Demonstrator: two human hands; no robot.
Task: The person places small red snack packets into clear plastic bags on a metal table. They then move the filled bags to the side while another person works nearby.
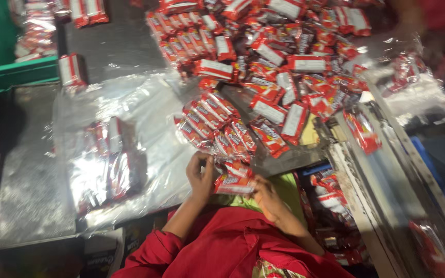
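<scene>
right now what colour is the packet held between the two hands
Red with a white band, like the others piled on the table; the packet shows in the head view.

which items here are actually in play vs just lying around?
In hand:
- left hand and right hand, both gripping small red-and-white snack packets
- fanned row of matching packets just beyond the hands

Lying about:
- clear plastic bags of packets
- big loose packet heap
- metal table

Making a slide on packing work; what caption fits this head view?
Left hand and right hand hold red snack packets beside a heap of packets on a metal table.
</scene>
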